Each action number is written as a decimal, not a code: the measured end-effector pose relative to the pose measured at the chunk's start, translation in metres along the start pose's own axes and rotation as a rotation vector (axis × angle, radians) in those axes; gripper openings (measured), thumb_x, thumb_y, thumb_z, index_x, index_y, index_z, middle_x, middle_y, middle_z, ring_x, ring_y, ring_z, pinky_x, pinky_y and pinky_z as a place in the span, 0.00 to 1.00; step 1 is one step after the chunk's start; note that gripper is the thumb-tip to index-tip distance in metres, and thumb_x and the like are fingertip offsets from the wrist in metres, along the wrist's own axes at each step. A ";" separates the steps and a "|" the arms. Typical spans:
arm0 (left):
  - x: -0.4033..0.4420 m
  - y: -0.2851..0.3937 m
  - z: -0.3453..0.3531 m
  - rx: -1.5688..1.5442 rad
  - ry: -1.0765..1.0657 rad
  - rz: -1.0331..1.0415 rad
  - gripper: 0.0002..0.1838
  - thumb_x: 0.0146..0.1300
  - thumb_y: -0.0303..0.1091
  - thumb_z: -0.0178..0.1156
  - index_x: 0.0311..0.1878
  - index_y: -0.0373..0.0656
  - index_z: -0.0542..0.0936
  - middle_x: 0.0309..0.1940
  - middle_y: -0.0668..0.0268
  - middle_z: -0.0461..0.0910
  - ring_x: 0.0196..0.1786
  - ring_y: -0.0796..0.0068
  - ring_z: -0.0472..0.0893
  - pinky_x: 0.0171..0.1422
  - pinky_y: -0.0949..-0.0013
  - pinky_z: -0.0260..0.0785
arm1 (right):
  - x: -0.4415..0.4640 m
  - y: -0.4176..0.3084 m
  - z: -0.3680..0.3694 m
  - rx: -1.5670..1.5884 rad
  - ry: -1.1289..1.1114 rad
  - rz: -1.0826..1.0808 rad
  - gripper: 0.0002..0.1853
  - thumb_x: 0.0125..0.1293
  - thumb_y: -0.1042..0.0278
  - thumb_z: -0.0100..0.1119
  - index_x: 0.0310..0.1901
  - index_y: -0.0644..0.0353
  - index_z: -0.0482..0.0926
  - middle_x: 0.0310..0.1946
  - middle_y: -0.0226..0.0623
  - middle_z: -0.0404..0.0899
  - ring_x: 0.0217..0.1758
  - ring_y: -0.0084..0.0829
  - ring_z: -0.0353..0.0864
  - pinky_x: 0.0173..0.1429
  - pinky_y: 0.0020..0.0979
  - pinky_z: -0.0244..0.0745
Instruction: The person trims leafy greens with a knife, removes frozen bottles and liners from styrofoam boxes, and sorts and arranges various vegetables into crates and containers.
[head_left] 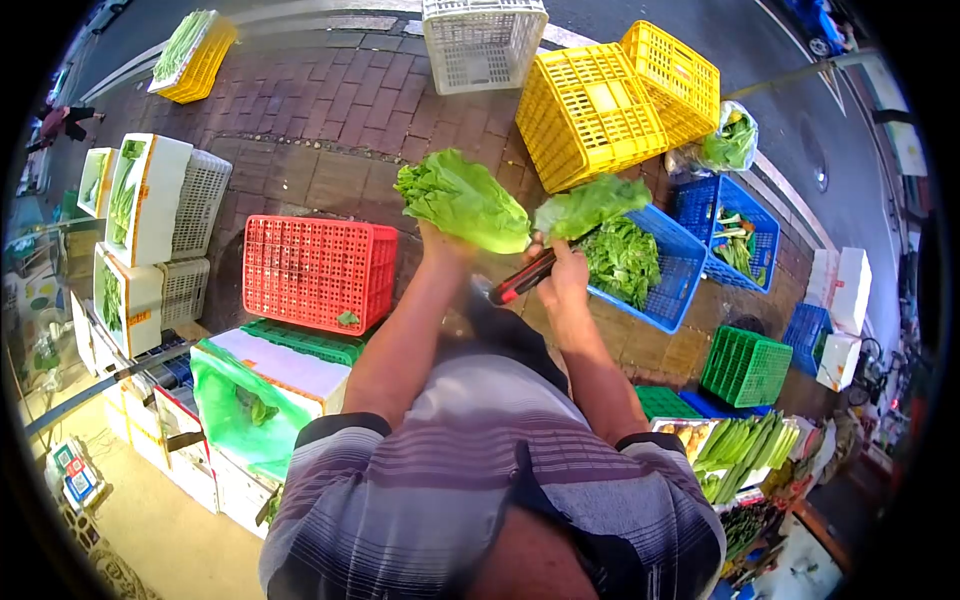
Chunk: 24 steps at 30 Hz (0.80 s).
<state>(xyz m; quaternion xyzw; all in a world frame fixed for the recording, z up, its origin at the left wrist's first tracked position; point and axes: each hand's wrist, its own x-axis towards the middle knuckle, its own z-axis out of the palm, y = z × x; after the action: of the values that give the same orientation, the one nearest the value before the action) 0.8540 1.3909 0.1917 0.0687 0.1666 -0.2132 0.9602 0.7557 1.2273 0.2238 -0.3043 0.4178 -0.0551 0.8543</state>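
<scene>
My left hand (pixel 445 245) is closed around the base of a head of green lettuce (pixel 462 198), raised in front of me; the leaves hide most of its fingers. My right hand (pixel 566 272) grips a knife (pixel 522 278) with a red and black handle, pointing back toward my body. A loose lettuce leaf (pixel 592 206) is at the fingertips of that same hand, just right of the lettuce head. Below it to the right, a blue crate (pixel 682 262) holds a pile of green leaves (pixel 620 264).
Left of me an upturned red crate (pixel 318 272) stands on the brick pavement. Yellow crates (pixel 592 115) and a white crate (pixel 484 45) are ahead. Another blue crate (pixel 768 240) holds trimmings. Foam boxes of greens (pixel 150 200) line the left; a green crate (pixel 746 366) stands right.
</scene>
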 end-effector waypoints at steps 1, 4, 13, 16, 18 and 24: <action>0.001 0.000 0.002 -0.024 -0.038 -0.008 0.34 0.68 0.68 0.44 0.63 0.54 0.78 0.61 0.61 0.80 0.63 0.53 0.78 0.68 0.43 0.69 | 0.001 -0.005 -0.008 0.000 0.008 0.002 0.07 0.75 0.70 0.52 0.46 0.66 0.74 0.31 0.41 0.77 0.30 0.33 0.78 0.39 0.45 0.82; -0.007 0.006 0.028 -0.001 -0.009 -0.045 0.35 0.68 0.69 0.44 0.62 0.53 0.79 0.59 0.58 0.81 0.61 0.52 0.79 0.67 0.44 0.70 | 0.040 -0.028 -0.077 0.233 0.113 -0.054 0.21 0.80 0.54 0.46 0.49 0.69 0.75 0.27 0.36 0.77 0.26 0.31 0.73 0.55 0.45 0.82; 0.002 0.015 -0.006 0.007 0.052 -0.089 0.38 0.71 0.68 0.41 0.64 0.43 0.76 0.58 0.54 0.81 0.59 0.52 0.81 0.67 0.47 0.72 | 0.035 -0.027 -0.023 -0.019 0.204 -0.158 0.10 0.78 0.62 0.52 0.48 0.59 0.76 0.34 0.31 0.78 0.22 0.26 0.66 0.42 0.35 0.77; -0.011 0.016 -0.013 -0.098 0.158 -0.073 0.33 0.70 0.63 0.48 0.59 0.43 0.79 0.56 0.51 0.81 0.56 0.51 0.81 0.61 0.47 0.74 | 0.092 -0.013 -0.022 0.091 0.240 -0.168 0.07 0.76 0.67 0.52 0.50 0.57 0.76 0.37 0.29 0.78 0.21 0.25 0.65 0.42 0.34 0.77; -0.023 0.035 -0.012 -0.075 0.031 -0.087 0.33 0.71 0.62 0.47 0.62 0.43 0.78 0.60 0.52 0.80 0.60 0.50 0.79 0.67 0.45 0.71 | 0.101 -0.021 -0.015 0.171 0.201 -0.237 0.06 0.75 0.67 0.53 0.49 0.57 0.75 0.32 0.28 0.76 0.21 0.24 0.65 0.41 0.33 0.76; -0.113 0.113 -0.039 -0.119 0.080 0.072 0.34 0.72 0.63 0.44 0.65 0.46 0.77 0.64 0.55 0.78 0.66 0.51 0.76 0.73 0.43 0.66 | 0.145 -0.106 -0.119 0.004 0.254 -0.287 0.13 0.69 0.63 0.60 0.33 0.60 0.70 0.20 0.29 0.68 0.21 0.29 0.68 0.34 0.27 0.70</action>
<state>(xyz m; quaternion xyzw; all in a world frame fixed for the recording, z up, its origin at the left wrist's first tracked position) 0.7948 1.5447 0.2014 0.0258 0.2149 -0.1655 0.9622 0.7771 1.0346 0.1302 -0.3498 0.4744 -0.2149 0.7787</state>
